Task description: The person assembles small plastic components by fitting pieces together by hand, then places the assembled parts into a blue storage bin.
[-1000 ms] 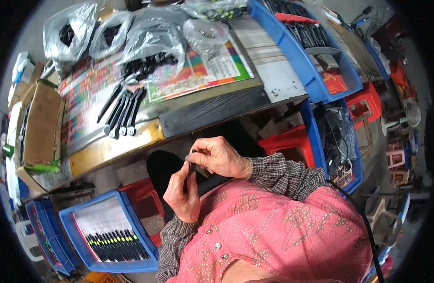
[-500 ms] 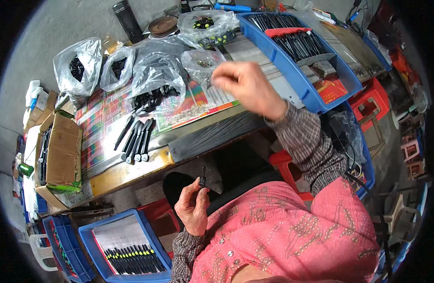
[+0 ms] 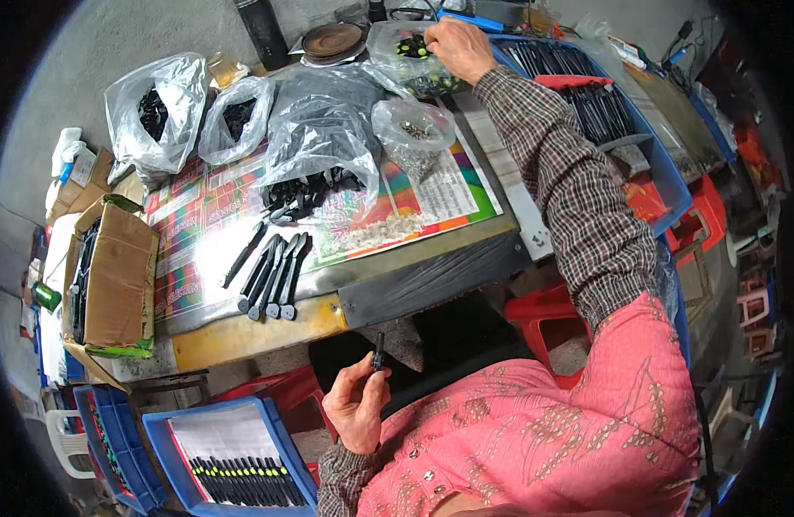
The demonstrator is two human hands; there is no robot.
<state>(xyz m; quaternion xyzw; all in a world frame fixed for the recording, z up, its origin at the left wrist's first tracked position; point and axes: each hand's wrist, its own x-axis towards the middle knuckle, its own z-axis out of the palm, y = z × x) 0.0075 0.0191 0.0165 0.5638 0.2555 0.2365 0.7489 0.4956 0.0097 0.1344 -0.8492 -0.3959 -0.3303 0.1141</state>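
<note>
My left hand point(image 3: 358, 405) pinches a small, dark, narrow part point(image 3: 379, 353) upright between thumb and fingertips, in front of the table edge. At the far side of the table, my right hand point(image 3: 462, 50) is at the mouth of a clear plastic bag point(image 3: 381, 65) of small black and yellow-green pieces point(image 3: 412, 46). Its fingers are bent together; what lies between the fingertips is too small to make out. Nearer on the table is a bag of small metal parts point(image 3: 414, 129). Several black handle-shaped pieces point(image 3: 275, 276) lie in a row to its left.
Bags of black parts point(image 3: 315, 194) stand along the table's back. A cardboard box point(image 3: 112, 276) is at the left end. A blue bin point(image 3: 664, 194) with long black pieces stands right. Low left, a blue tray point(image 3: 160, 422) holds black and yellow-green pieces. Red stools point(image 3: 548, 323) are below.
My right hand has moved away from me to the bag of black and yellow-green pieces. My left hand keeps holding the small dark part. The view has shifted slightly.
</note>
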